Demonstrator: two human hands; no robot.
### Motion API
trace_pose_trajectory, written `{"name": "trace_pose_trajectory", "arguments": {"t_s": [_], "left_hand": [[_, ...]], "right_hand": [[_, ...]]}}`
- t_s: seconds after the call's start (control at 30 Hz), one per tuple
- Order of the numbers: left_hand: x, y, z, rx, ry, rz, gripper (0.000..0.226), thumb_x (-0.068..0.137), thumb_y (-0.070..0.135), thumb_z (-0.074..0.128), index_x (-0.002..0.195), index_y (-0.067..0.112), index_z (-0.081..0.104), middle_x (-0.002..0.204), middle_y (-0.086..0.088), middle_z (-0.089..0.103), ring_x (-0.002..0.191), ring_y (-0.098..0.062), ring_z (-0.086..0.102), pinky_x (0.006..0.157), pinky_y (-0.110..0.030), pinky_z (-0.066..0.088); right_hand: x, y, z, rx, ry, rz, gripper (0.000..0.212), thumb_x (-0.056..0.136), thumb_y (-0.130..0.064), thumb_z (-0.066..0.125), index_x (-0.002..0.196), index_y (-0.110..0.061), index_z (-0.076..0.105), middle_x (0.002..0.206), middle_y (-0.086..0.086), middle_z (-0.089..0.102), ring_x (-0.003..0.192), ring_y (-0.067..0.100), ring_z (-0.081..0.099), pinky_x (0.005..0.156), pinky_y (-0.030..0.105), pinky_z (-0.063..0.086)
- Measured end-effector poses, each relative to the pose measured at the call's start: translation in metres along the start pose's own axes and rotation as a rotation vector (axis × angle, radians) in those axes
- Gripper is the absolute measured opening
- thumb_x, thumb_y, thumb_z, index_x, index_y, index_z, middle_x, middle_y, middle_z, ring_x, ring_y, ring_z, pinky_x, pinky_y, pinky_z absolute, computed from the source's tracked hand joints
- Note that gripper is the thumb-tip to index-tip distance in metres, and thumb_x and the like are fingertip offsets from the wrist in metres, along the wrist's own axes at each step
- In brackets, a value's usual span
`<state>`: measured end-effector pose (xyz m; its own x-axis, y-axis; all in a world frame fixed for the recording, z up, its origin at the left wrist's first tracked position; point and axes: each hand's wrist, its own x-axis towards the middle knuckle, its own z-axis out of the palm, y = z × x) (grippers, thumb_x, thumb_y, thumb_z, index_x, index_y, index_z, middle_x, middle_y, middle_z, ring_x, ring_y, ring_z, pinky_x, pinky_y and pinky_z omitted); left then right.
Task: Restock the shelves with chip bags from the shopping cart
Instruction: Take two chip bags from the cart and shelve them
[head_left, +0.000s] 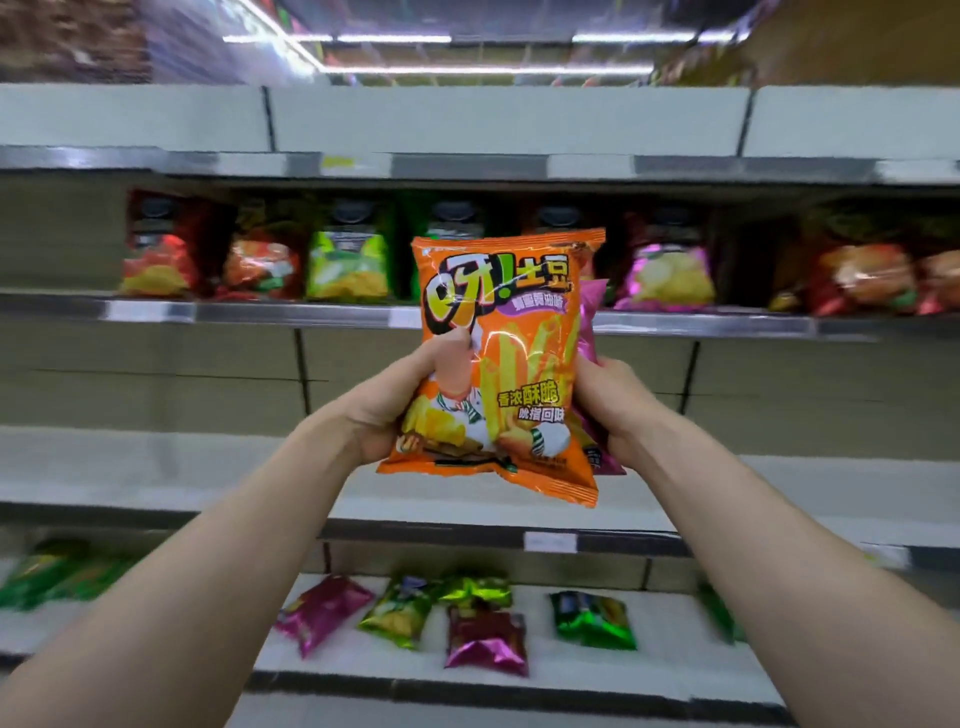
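Two bags are up in front of you: the orange chip bag (511, 332) faces you, and the pink bag (591, 306) sits right behind it with only its right edge showing. Your left hand (400, 405) grips the orange bag's lower left side, thumb curled over the front. Your right hand (610, 410) is curled round the right edges of the stack; it looks to have the pink bag, maybe both, can't tell. Both bags are in the air, level with the stocked shelf (249, 312), where a row of bags (345, 260) stands upright, and above the bare shelf (130, 467). The cart is not in view. Risks, my read: it's slick foil on slick foil, so the pink bag can slide out when you free one hand to place the orange one. Push in too hard and you topple the standing row. Squeeze harder to stop the slip and you crush chips. Leave a bag on the shelf lip and it tips off toward the loose bags (485, 644) lying flat on the bottom shelf (675, 670). The row is blurred, so any gap is hard to read and the wrong slot is likely too.
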<state>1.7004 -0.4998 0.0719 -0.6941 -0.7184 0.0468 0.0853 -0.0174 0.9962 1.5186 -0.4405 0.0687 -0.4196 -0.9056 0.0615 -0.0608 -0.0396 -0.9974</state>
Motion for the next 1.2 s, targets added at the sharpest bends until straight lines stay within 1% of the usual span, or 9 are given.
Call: {"name": "trace_pose_trajectory", "arguments": {"t_s": [0.1, 0.17, 0.4, 0.53, 0.7, 0.8, 0.9, 1.03, 1.2], "left_hand": [[0.038, -0.003, 0.053, -0.033, -0.113, 0.01, 0.071, 0.033, 0.057, 0.09, 0.093, 0.02, 0.078, 0.106, -0.012, 0.073, 0.087, -0.026, 0.073, 0.073, -0.037, 0.06], [0.063, -0.004, 0.088, -0.057, -0.198, 0.003, 0.075, 0.027, 0.059, 0.092, 0.091, 0.021, 0.08, 0.109, -0.012, 0.072, 0.091, -0.028, 0.072, 0.076, -0.04, 0.06], [0.149, -0.009, 0.205, -0.056, -0.456, 0.004, 0.074, 0.023, 0.059, 0.092, 0.087, 0.023, 0.08, 0.106, -0.012, 0.073, 0.09, -0.027, 0.072, 0.076, -0.038, 0.06], [0.197, -0.013, 0.264, -0.056, -0.561, -0.003, 0.075, 0.019, 0.057, 0.093, 0.084, 0.02, 0.081, 0.103, -0.013, 0.074, 0.085, -0.027, 0.073, 0.069, -0.036, 0.06], [0.259, -0.011, 0.327, -0.098, -0.643, -0.008, 0.092, 0.018, 0.055, 0.094, 0.099, 0.017, 0.073, 0.106, -0.014, 0.073, 0.086, -0.028, 0.073, 0.073, -0.04, 0.061], [0.293, -0.007, 0.365, -0.089, -0.675, 0.015, 0.072, 0.036, 0.049, 0.093, 0.097, 0.017, 0.074, 0.104, -0.013, 0.073, 0.085, -0.027, 0.073, 0.075, -0.04, 0.06], [0.321, -0.009, 0.402, -0.078, -0.661, 0.02, 0.047, 0.064, 0.047, 0.071, 0.101, 0.017, 0.069, 0.098, -0.011, 0.075, 0.081, -0.024, 0.073, 0.077, -0.038, 0.06], [0.351, -0.015, 0.446, -0.086, -0.752, 0.021, 0.068, 0.031, 0.051, 0.093, 0.089, 0.019, 0.079, 0.101, -0.011, 0.074, 0.086, -0.025, 0.073, 0.077, -0.038, 0.06], [0.381, -0.026, 0.517, -0.095, -0.805, 0.012, 0.071, 0.022, 0.055, 0.093, 0.084, 0.023, 0.081, 0.102, -0.01, 0.074, 0.086, -0.025, 0.073, 0.074, -0.037, 0.06]], "right_hand": [[0.0, -0.004, -0.065, -0.008, 0.099, -0.02, 0.024, 0.092, -0.037, 0.063, 0.086, -0.014, 0.064, 0.103, 0.019, 0.072, 0.096, 0.032, 0.07, 0.085, 0.044, 0.055], [-0.001, -0.005, -0.106, 0.007, 0.15, -0.028, 0.023, 0.091, -0.035, 0.064, 0.086, -0.013, 0.064, 0.099, 0.016, 0.073, 0.093, 0.031, 0.07, 0.089, 0.046, 0.054], [0.003, 0.0, -0.239, 0.028, 0.365, -0.032, 0.033, 0.088, -0.036, 0.068, 0.102, -0.006, 0.065, 0.094, 0.016, 0.074, 0.093, 0.034, 0.071, 0.086, 0.047, 0.057], [0.011, 0.001, -0.305, 0.004, 0.47, -0.037, 0.035, 0.089, -0.036, 0.067, 0.103, -0.004, 0.066, 0.099, 0.021, 0.072, 0.096, 0.037, 0.069, 0.087, 0.05, 0.055], [0.031, -0.005, -0.378, -0.027, 0.582, -0.049, 0.04, 0.09, -0.037, 0.066, 0.107, -0.001, 0.063, 0.103, 0.029, 0.068, 0.084, 0.035, 0.067, 0.087, 0.05, 0.054], [0.044, -0.008, -0.421, -0.017, 0.633, -0.078, 0.036, 0.09, -0.036, 0.066, 0.105, -0.003, 0.063, 0.095, 0.023, 0.072, 0.077, 0.029, 0.068, 0.08, 0.041, 0.056], [0.055, -0.006, -0.461, 0.01, 0.661, -0.086, 0.033, 0.09, -0.036, 0.066, 0.103, -0.006, 0.063, 0.087, 0.012, 0.075, 0.081, 0.028, 0.072, 0.082, 0.042, 0.058], [0.062, -0.001, -0.51, 0.009, 0.687, -0.074, 0.031, 0.09, -0.036, 0.067, 0.1, -0.007, 0.063, 0.085, 0.011, 0.075, 0.079, 0.027, 0.071, 0.083, 0.041, 0.057], [0.062, 0.003, -0.586, -0.026, 0.718, -0.051, 0.035, 0.09, -0.038, 0.066, 0.102, -0.005, 0.064, 0.093, 0.017, 0.074, 0.09, 0.035, 0.071, 0.081, 0.043, 0.057]]}}
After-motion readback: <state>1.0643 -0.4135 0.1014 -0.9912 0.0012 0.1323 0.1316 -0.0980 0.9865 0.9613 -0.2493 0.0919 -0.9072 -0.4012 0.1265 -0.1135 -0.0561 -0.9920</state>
